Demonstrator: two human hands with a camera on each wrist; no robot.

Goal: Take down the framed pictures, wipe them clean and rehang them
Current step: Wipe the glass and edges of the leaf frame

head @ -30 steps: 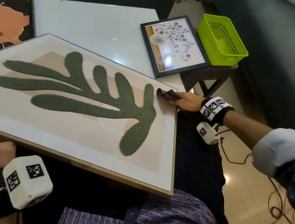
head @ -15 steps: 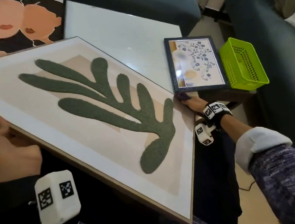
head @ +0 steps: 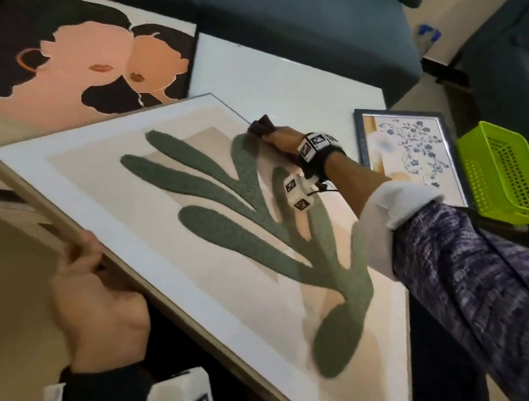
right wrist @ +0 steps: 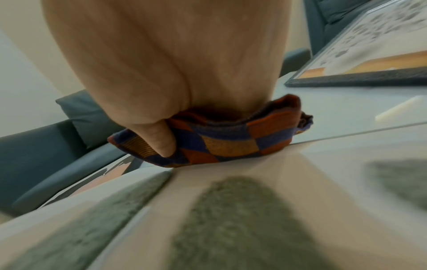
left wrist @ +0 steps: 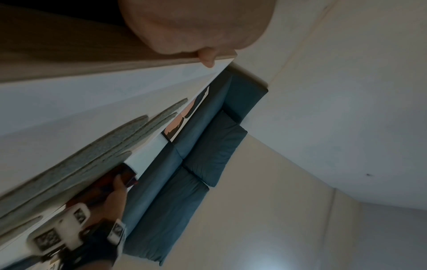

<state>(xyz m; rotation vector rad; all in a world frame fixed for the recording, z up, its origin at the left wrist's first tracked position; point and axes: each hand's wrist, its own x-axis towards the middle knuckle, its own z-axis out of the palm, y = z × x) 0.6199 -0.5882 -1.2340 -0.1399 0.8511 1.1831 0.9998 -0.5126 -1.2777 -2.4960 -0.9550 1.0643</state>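
Note:
A large wood-framed picture (head: 193, 237) with a green leaf shape lies tilted across my lap and the white table (head: 291, 87). My left hand (head: 96, 292) grips its near left edge, thumb over the frame (left wrist: 208, 56). My right hand (head: 276, 139) holds a folded checked cloth (head: 261, 126) (right wrist: 215, 144) against the glass at the picture's far edge; in the right wrist view the thumb (right wrist: 159, 138) pinches the cloth. A small dark-framed floral picture (head: 409, 152) lies flat on the table to the right.
A third picture (head: 93, 57) with peach and black figures lies at the table's far left. A lime green basket (head: 504, 173) sits at the right edge beside the floral picture. A dark blue sofa (head: 296, 2) runs behind the table.
My right hand has slid the cloth from the picture's right corner up along the far edge to the left. The left hand's grip on the near edge has come into view.

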